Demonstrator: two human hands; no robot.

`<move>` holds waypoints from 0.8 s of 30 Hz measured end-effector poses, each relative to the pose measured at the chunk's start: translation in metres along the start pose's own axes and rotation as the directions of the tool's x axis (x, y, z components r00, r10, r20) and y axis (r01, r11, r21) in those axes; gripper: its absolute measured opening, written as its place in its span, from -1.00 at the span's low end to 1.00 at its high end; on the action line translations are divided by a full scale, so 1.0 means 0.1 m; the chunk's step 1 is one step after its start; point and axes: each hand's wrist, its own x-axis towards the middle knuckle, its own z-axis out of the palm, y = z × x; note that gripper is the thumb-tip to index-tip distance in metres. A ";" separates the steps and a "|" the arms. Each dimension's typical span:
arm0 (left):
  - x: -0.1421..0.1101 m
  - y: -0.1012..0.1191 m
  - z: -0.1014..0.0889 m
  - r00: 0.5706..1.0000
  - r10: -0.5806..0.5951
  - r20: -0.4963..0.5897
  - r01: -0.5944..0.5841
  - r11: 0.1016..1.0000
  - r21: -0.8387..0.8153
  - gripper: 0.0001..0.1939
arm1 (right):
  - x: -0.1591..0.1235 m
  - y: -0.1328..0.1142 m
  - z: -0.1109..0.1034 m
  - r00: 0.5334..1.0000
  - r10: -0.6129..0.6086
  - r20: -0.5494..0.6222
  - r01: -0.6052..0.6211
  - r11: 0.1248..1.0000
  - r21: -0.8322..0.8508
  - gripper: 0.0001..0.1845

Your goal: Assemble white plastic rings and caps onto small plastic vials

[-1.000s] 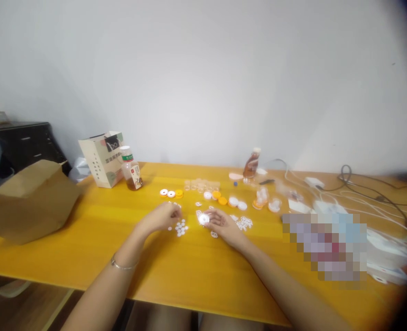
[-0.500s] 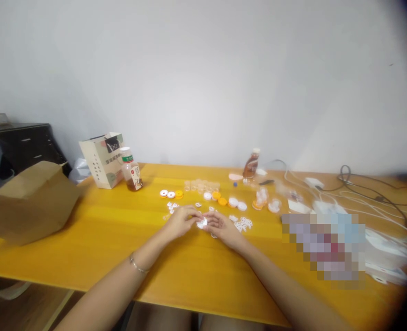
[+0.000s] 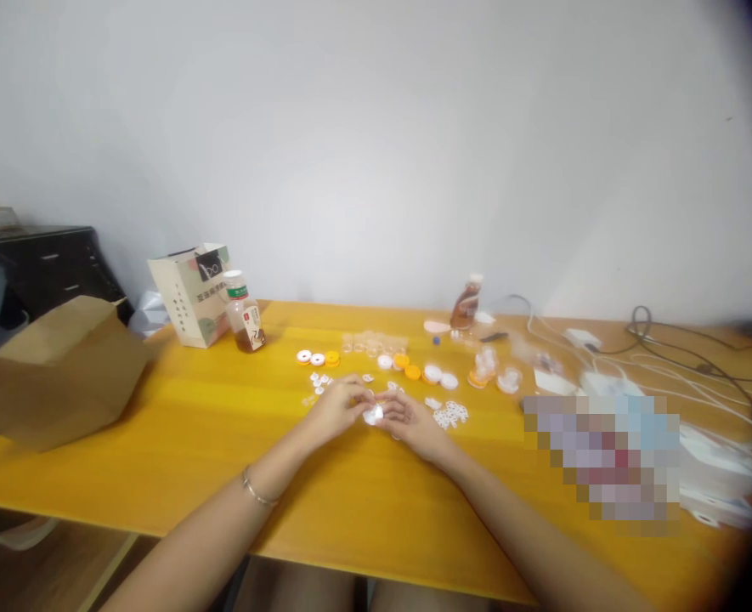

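Over the middle of the wooden table (image 3: 325, 493), both my hands close on one small round white piece (image 3: 373, 415). My left hand (image 3: 341, 406) pinches it from the left, my right hand (image 3: 412, 423) from the right. The piece is blurred, so its exact kind is unclear. Just right of my right hand lies a pile of small white perforated pieces (image 3: 452, 414). Small white parts (image 3: 318, 382) are scattered beyond my left hand. Farther back sit white and orange round caps (image 3: 412, 372) and a row of clear little cups (image 3: 374, 344).
A brown paper bag (image 3: 57, 374) lies at the left, near a printed carton bag (image 3: 190, 297) and a bottle with a white cap (image 3: 245, 314). Another brown bottle (image 3: 466, 304) stands at the back. Cables (image 3: 700, 365) and plastic packaging (image 3: 720, 463) cover the right side.
Both hands stay in nearly the same place, still holding the white piece, which looks slightly turned. The whole view has shifted a little.
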 end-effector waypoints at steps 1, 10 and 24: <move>0.00 0.00 0.00 1.000 -0.001 0.001 0.001 1.000 -0.010 -0.88 | 0.00 0.00 0.00 1.000 0.001 0.000 -0.001 1.000 0.003 -0.62; 0.01 -0.02 0.02 0.999 -0.032 -0.032 0.030 0.999 -0.045 -0.94 | -0.01 0.01 0.02 0.999 -0.035 0.010 0.035 0.999 0.020 -0.60; 0.04 -0.10 -0.02 0.987 -0.075 -0.145 0.082 0.996 0.042 -0.86 | 0.03 -0.06 -0.13 0.980 -0.018 -0.198 0.026 0.999 0.040 -0.64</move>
